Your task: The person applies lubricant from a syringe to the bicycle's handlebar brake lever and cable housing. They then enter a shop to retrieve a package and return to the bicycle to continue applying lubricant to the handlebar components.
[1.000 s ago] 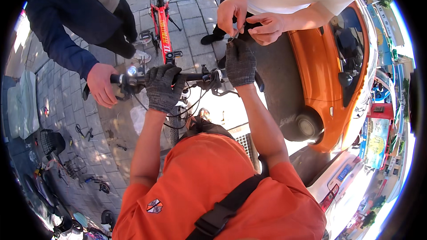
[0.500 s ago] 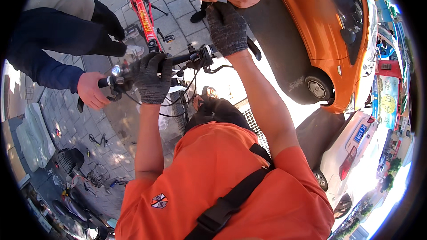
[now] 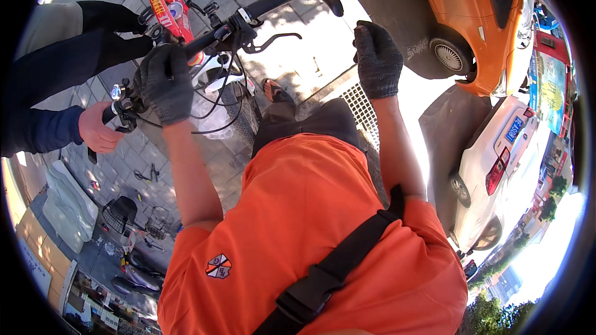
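A bicycle with a red frame (image 3: 162,9) stands in front of me, its black handlebar (image 3: 273,2) running across the upper left. In a dark knit glove, my left hand (image 3: 166,80) is closed round the handlebar near its middle, beside the cables. My right hand (image 3: 377,62), gloved alike, is raised to the right of the bar, apart from it. Its fingers are curled together; whatever they may hold is hidden. The right brake lever (image 3: 276,40) juts out below the grip. Another person's bare hand (image 3: 99,129) grasps the left end of the handlebar.
An orange car (image 3: 462,18) stands at the upper right, a white car (image 3: 493,161) below it. Hand tools (image 3: 149,175) and a dark basket (image 3: 120,212) lie on the paving at left. A metal grate (image 3: 360,108) is set in the ground near my legs.
My right hand has moved right and down, away from another person's two hands, which have left view. The handlebar has turned, its right end swinging away. My left hand stays on it.
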Demonstrator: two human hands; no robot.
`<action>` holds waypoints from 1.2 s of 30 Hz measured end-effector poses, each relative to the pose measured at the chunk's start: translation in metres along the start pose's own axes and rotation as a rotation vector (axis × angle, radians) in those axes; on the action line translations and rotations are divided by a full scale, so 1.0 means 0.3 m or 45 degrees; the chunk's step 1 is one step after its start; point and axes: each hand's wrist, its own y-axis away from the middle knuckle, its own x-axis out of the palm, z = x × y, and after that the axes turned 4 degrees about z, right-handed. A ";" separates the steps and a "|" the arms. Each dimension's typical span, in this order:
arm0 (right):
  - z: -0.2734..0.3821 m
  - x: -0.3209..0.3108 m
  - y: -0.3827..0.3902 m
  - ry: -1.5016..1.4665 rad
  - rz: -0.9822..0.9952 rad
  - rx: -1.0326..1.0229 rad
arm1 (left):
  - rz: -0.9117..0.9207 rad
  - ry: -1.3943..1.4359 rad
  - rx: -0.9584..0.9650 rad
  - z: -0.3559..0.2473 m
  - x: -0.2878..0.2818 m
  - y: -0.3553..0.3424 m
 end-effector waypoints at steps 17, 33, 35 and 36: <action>-1.158 -0.358 0.489 -0.288 -0.039 1.076 | 1.119 1.442 -0.767 -0.854 0.837 0.674; -1.776 -0.556 0.854 0.159 -0.585 1.403 | 1.666 0.047 -1.498 -0.667 2.795 1.681; -1.809 -0.536 0.816 0.125 -0.560 1.414 | 1.658 0.199 -1.614 -0.677 2.812 1.684; -1.813 -0.532 0.816 0.106 -0.539 1.429 | 1.654 0.314 -1.662 -0.685 2.803 1.683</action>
